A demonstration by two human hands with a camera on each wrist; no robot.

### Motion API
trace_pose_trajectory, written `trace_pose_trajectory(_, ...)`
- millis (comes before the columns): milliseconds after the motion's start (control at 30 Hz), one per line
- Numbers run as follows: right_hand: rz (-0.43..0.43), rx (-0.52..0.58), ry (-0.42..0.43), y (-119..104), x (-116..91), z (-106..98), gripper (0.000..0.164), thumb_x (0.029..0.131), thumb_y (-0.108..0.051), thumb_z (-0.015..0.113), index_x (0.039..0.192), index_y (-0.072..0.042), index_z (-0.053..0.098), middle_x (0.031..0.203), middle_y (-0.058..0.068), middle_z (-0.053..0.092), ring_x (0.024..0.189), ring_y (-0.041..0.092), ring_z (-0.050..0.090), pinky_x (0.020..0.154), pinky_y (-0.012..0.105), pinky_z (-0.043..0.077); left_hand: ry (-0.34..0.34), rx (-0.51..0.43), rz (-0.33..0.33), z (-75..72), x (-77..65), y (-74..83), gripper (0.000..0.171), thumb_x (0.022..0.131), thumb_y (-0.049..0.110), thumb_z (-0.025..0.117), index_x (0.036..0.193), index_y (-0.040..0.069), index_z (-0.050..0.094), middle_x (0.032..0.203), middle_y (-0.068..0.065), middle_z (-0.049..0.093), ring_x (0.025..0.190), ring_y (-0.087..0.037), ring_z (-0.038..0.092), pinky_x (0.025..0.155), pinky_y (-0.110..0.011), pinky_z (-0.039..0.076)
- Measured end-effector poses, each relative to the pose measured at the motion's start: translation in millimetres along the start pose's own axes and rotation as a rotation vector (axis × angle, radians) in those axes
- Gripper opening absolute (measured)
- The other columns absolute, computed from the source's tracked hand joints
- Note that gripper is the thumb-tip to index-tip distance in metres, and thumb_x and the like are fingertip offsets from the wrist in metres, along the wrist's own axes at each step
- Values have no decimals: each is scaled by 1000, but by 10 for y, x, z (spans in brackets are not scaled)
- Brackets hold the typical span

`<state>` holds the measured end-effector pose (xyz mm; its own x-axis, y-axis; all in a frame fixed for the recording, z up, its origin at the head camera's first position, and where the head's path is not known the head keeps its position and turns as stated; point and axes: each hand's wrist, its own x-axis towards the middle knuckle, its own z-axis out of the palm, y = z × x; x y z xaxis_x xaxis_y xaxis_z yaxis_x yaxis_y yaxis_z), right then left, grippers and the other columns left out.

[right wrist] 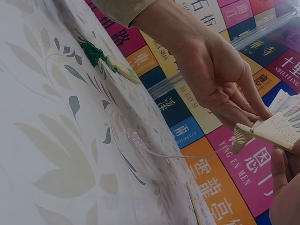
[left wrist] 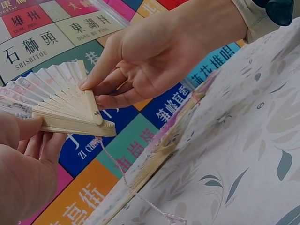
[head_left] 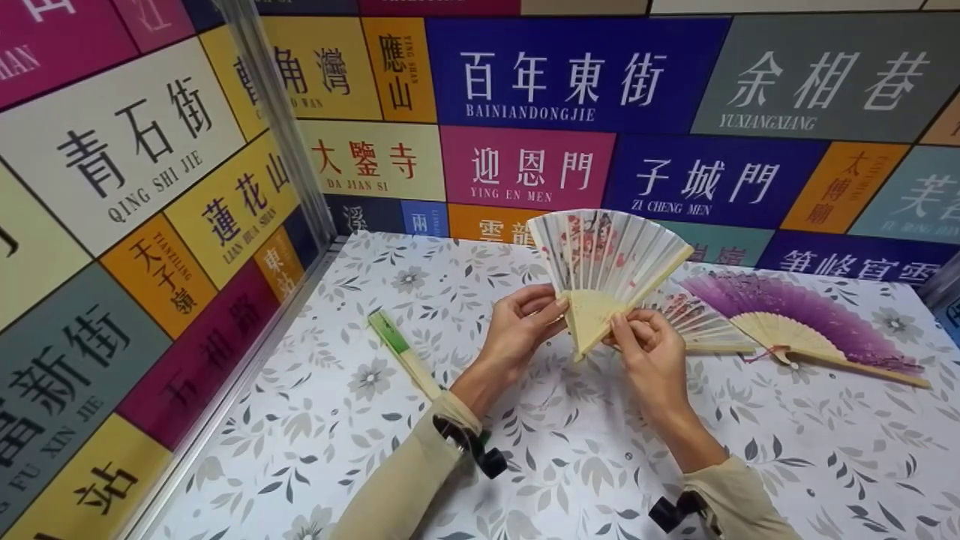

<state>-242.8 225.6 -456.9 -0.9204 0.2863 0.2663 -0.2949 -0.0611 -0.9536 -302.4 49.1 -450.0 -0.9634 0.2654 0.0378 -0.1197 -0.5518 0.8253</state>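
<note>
A partly spread white folding fan (head_left: 600,255) with red and pink flowers is held up above the table. My left hand (head_left: 521,326) pinches its left side near the pale wooden ribs, and my right hand (head_left: 649,352) pinches the outer rib on the right. In the left wrist view the fan's sticks (left wrist: 75,105) fan out from a rivet, with a pink tassel cord (left wrist: 117,164) hanging below. The right wrist view shows that cord (right wrist: 183,156) and the pierced ribs (right wrist: 276,129) as well.
Behind my right hand lie a spread white flowered fan (head_left: 697,322) and a spread purple fan (head_left: 802,315). A folded green fan (head_left: 401,349) lies beside my left forearm; its green tassel (right wrist: 93,52) shows in the right wrist view. Sign-covered walls (head_left: 525,165) border the flower-patterned table (head_left: 555,480).
</note>
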Motion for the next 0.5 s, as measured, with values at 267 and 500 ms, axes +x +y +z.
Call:
trace_pose_trajectory(267,17,32,11,-2,4,-3,28,95,-17,70,105,6,57,86,9,72,77,14,69,75,32,65,-3,-22,21,-4,9,-9,28,90,-4,71,117,-5,63,103,-15,71,95,-22,73,92,-40,62)
trace_pose_trajectory(500,13,61,14,-6,-2,-3,28,96,-17,69,106,6,55,84,10,71,77,20,69,74,28,65,7,-55,25,0,8,-1,27,89,-4,71,116,-4,63,103,-15,71,95,-23,73,94,-39,62)
